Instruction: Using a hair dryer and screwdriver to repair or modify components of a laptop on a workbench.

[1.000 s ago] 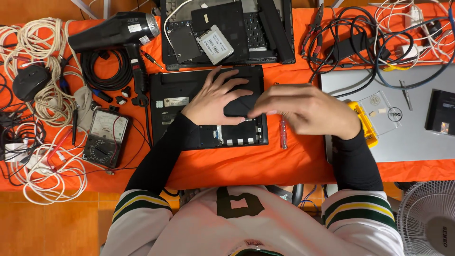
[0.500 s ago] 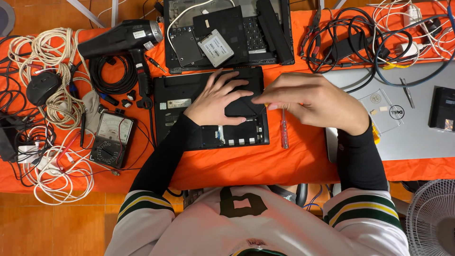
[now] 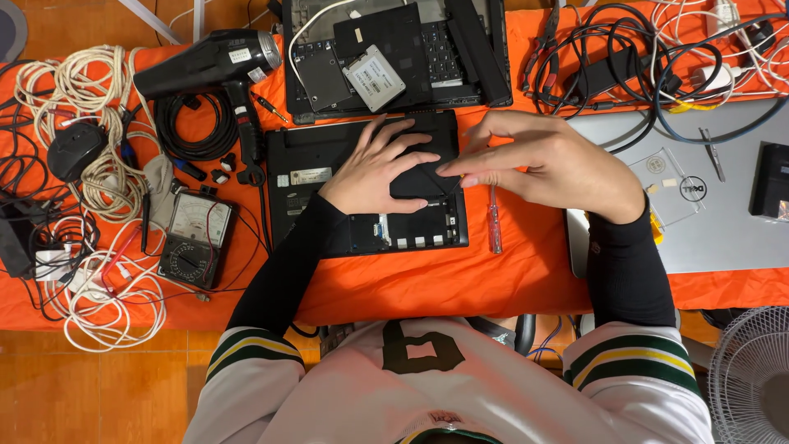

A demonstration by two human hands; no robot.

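Observation:
A black laptop [image 3: 312,160] lies bottom-up on the orange cloth [image 3: 427,284], with its rear bay open. My left hand [image 3: 374,168] rests on it, fingers over and thumb under a black cover panel [image 3: 421,179]. My right hand [image 3: 551,164] comes in from the right, and its pinched fingertips meet the panel's right edge. A red-handled screwdriver [image 3: 494,226] lies loose on the cloth just right of the laptop, below my right hand.
A second opened laptop [image 3: 460,49] with a silver drive [image 3: 374,78] lies behind. A black heat gun [image 3: 209,66], coiled cables [image 3: 90,164] and a multimeter [image 3: 196,238] sit left. A silver laptop [image 3: 723,222] and a black cable tangle [image 3: 625,57] are right. A fan [image 3: 752,374] stands low right.
Both hands stay on the cover panel. My right hand has drawn a little to the right, uncovering more of the panel and the screwdriver.

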